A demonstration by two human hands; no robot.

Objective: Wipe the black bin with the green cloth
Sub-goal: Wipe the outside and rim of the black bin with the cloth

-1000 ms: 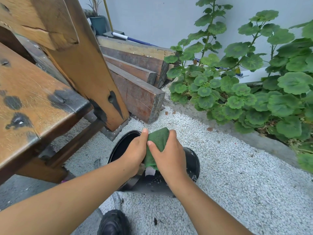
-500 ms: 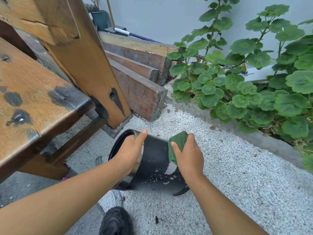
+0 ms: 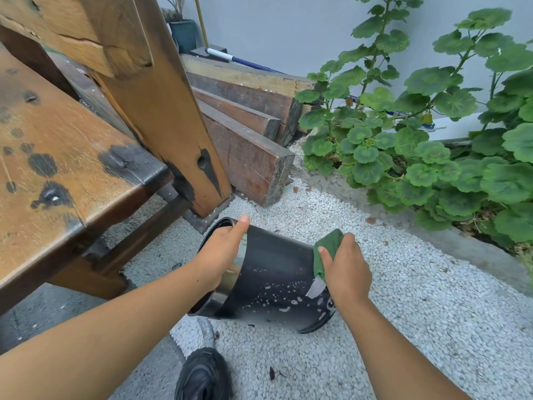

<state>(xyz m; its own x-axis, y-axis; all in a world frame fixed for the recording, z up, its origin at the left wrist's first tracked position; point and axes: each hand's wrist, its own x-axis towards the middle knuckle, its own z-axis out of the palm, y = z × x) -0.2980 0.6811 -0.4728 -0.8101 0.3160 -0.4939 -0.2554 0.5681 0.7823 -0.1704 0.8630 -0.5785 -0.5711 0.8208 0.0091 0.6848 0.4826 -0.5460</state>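
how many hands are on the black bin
2: the left hand grips the rim of the black bin; the right hand presses the green cloth against its side.

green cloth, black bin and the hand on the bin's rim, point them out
green cloth [image 3: 331, 239]: head view, folded top above the thumb
black bin [image 3: 274, 272]: head view, bare side wall
left hand [image 3: 222, 249]: head view, back of the hand

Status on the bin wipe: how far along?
Mid-job. Done: the upper side wall of the black bin looks free of flecks. In hand: the left hand grips the rim, holding the bin tipped over the gravel, and the right hand presses the green cloth against the wall near the base. Left: white flecks dot the lower wall; the underside is hidden.
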